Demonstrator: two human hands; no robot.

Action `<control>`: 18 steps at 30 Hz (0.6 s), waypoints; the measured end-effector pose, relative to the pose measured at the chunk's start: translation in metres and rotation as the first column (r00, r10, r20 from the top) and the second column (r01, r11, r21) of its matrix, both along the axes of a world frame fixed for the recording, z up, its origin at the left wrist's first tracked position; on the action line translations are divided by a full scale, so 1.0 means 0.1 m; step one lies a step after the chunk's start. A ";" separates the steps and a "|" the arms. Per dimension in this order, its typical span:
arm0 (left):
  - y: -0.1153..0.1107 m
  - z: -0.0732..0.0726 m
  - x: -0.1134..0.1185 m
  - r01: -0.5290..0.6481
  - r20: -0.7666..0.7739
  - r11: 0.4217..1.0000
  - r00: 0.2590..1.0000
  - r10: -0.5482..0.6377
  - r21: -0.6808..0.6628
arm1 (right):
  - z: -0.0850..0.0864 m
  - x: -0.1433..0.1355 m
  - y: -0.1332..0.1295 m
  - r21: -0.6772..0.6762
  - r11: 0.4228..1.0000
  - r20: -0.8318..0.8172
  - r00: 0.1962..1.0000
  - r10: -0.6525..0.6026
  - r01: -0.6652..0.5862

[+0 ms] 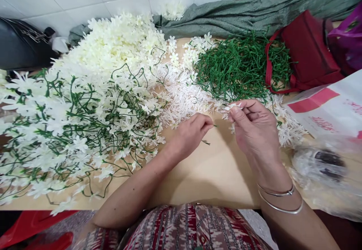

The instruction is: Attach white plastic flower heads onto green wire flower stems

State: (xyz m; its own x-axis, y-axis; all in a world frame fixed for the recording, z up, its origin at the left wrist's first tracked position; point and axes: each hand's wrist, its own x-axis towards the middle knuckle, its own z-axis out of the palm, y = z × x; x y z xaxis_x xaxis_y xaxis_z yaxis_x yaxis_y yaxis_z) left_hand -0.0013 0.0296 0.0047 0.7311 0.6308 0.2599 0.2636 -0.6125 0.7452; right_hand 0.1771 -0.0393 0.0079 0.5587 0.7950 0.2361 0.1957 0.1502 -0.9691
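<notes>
My left hand point(194, 134) is closed in a pinch over the table, gripping a green plastic stem point(207, 142) whose ends stick out past the fingers. To its right, my right hand point(253, 129) pinches a small white artificial flower point(234, 106) between thumb and fingers. The two hands are apart. Beyond them lies a heap of thin white plastic pieces point(188, 95). Behind my right hand is a tangled pile of green stems point(237, 67). White flowers joined to green stems point(85, 129) spread over the left side, beside my left forearm.
A mound of loose cream flower heads point(121, 42) rises at the back left. On the right are a red bag point(309, 50), a white printed plastic bag point(330, 106) and a clear plastic bag point(316, 167). Green cloth point(226, 16) lies along the tiled wall; a black bag point(22, 46) sits far left.
</notes>
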 end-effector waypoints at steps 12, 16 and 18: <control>0.09 -0.01 0.03 -0.005 0.355 0.794 0.893 0.277 -0.608 | -0.04 0.01 -0.01 -0.132 0.974 -0.105 0.980 0.170 -0.183; 0.09 0.01 0.01 -0.063 0.344 0.872 0.903 0.257 -0.486 | 0.04 -0.03 0.01 -0.150 0.955 -0.343 0.919 0.194 -0.257; 0.10 0.02 0.01 -0.074 0.351 0.902 0.905 0.240 -0.424 | 0.09 -0.06 0.01 -0.157 0.951 -0.437 0.882 0.176 -0.267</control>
State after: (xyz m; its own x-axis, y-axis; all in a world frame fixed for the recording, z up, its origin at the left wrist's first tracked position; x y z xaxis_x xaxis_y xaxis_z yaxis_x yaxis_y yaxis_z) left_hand -0.0007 0.0392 0.0066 0.5062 0.8376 0.2056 -0.0274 -0.2226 0.9745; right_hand 0.1709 -0.0379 0.0171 0.3720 0.9143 -0.1600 -0.2433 -0.0703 -0.9674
